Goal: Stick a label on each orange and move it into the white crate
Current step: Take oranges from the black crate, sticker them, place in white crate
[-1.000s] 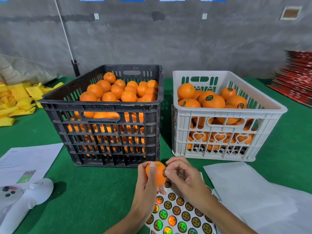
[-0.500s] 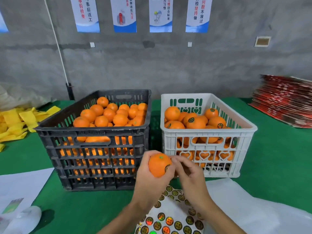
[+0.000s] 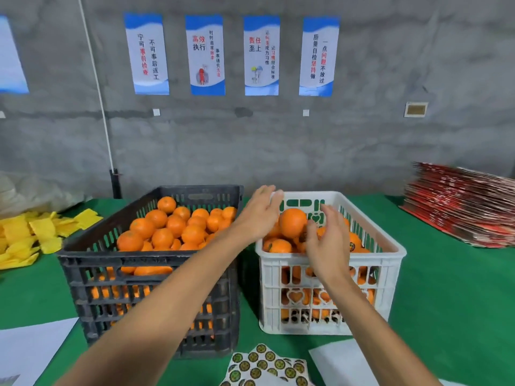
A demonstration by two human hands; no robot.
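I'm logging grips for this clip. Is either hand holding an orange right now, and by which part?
Neither seems to. The orange sits between the open left hand and right hand over the white crate; contact cannot be told.

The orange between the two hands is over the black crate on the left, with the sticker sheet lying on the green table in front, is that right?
Not quite. In the head view the orange between the left hand and the right hand is over the white crate on the right, not the black crate. The sticker sheet does lie on the green table in front.
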